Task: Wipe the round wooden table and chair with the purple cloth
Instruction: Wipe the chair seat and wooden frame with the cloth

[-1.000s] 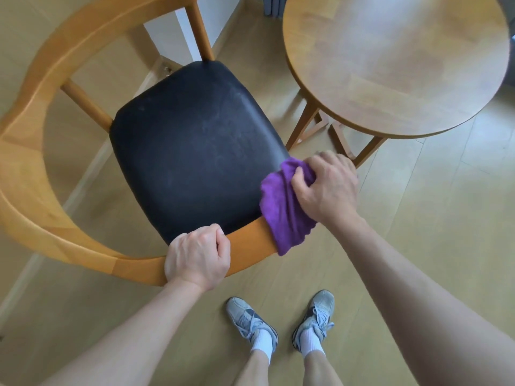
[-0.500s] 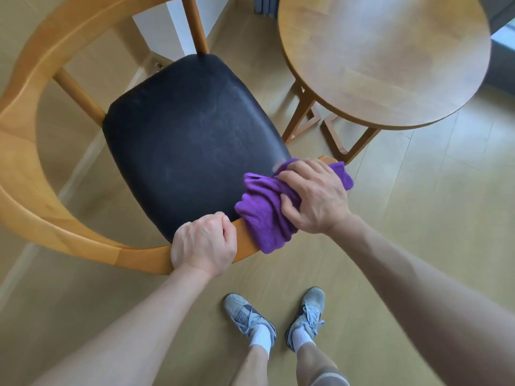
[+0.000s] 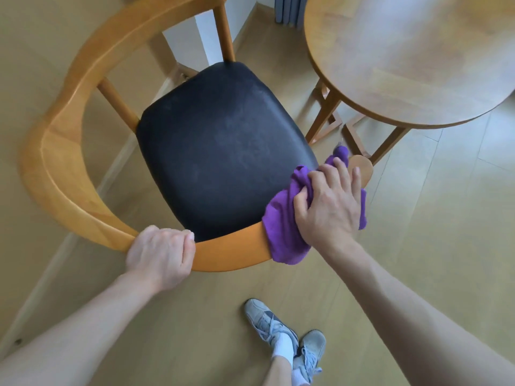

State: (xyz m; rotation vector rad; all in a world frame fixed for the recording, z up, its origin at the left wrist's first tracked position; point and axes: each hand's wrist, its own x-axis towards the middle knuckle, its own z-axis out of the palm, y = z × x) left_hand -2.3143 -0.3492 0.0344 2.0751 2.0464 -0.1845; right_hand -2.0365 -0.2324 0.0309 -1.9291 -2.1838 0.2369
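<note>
Cloth (image 3: 281, 232) slid outward (no writing).

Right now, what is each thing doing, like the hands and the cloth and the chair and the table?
Left hand: grips the chair's curved wooden rail.
Right hand: presses the cloth onto the rail, fingers curled into it.
Purple cloth: bunched up, draped over the rail near its end.
Chair: upright on the floor, black seat bare.
Round table: upright beside the chair, nothing on the part in view.
Shoes: on the floor, laced.
</note>
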